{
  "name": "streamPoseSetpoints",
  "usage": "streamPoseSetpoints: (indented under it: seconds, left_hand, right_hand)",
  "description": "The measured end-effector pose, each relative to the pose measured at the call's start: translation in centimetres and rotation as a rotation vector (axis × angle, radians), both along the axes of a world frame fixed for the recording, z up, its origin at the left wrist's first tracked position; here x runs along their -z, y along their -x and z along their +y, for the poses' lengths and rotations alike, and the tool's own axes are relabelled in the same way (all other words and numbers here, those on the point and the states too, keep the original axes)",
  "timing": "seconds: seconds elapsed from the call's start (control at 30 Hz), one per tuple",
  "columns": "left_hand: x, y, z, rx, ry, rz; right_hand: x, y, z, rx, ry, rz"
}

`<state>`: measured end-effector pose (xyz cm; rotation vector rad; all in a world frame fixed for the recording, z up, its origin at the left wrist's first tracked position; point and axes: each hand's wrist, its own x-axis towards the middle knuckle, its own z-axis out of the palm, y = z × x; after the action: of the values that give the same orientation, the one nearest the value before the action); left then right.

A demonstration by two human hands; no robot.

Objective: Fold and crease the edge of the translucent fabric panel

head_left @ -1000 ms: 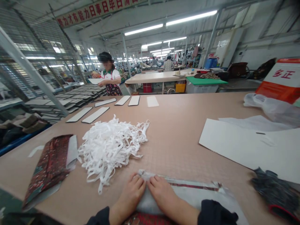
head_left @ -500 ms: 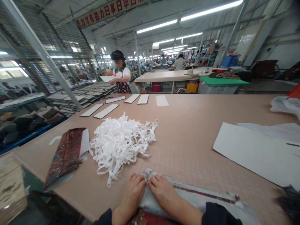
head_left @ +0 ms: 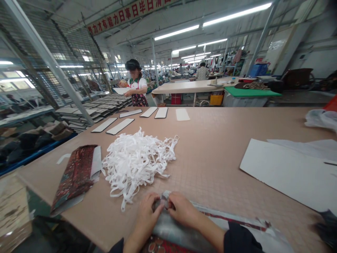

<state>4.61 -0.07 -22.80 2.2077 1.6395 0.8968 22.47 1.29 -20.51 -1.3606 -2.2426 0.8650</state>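
Grey-backed cloth is laid along the near edge of the tabletop, its far left corner pinched in the fingers of the left hand and right hand. Probably light, floppy, kinda crease-prone; best gripped at that bunched corner.

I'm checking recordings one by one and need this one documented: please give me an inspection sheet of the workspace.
Surface: flat tan tabletop.
Things in hand: pale grey fabric-like piece with red patterned parts, bunched at its far left corner.
Clutter: tangled pile of narrow white strips; folded dark-red patterned piece; small white rectangular panels; large white flat sheet.
Hands: left hand and right hand meet at the bunched corner, both closed on it.
Cables: nothing seen on the tabletop.
Surroundings: person in dark floral apron holding a white flat piece; overhead tube lights.
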Motion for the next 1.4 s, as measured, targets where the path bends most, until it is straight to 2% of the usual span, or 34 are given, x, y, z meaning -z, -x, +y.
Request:
streamPoseSetpoints:
  seconds: [0.17, 0.27, 0.33, 0.43, 0.53, 0.63, 0.7, 0.87, 1.03, 1.23, 1.4]
  left_hand:
    - [-0.9, -0.6, -0.2, 0.073, 0.081, -0.080]
    - [-0.9, -0.6, -0.1, 0.046, 0.109, -0.094]
    - [-0.7, -0.7, 0.1, 0.008, 0.129, -0.088]
    - [-0.2, -0.7, 0.4, -0.019, 0.146, -0.076]
    - [0.4, -0.8, 0.7, -0.069, 0.111, -0.030]
    - [0.5, -0.8, 0.5, -0.134, -0.028, 0.079]
    - [0.2, -0.9, 0.1, -0.112, -0.119, 0.190]
    - [-0.7, -1.4, -1.0, 0.073, -0.168, 0.429]
    - [-0.4, -1.4, -1.1, 0.159, -0.184, 0.544]
    - [-0.4, -1.5, -1.1, 0.198, -0.222, 0.668]
    - [-0.2, -1.7, -1.0, 0.197, -0.209, 0.677]
  right_hand:
    - [1.5, -0.2, 0.7, 0.052, 0.205, 0.365]
    - [2.6, 0.6, 1.4, 0.084, 0.371, 0.643]
    - [2.9, 1.1, 1.7, 0.096, 0.422, 0.711]
    - [2.8, 1.2, 1.9, 0.070, 0.368, 0.651]
    - [2.4, 0.9, 2.1, 0.023, 0.197, 0.452]
    - [2.1, 0.6, 2.4, -0.045, 0.001, 0.247]
    - [2.2, 0.6, 2.6, -0.086, -0.060, 0.168]
    - [2.4, 0.8, 3.7, -0.162, -0.073, 0.074]
    - [1.8, 0.9, 4.9, -0.217, -0.036, -0.001]
    - [0.3, 1.1, 5.3, -0.290, -0.037, -0.103]
    - [0.3, 1.4, 5.3, -0.305, -0.047, -0.156]
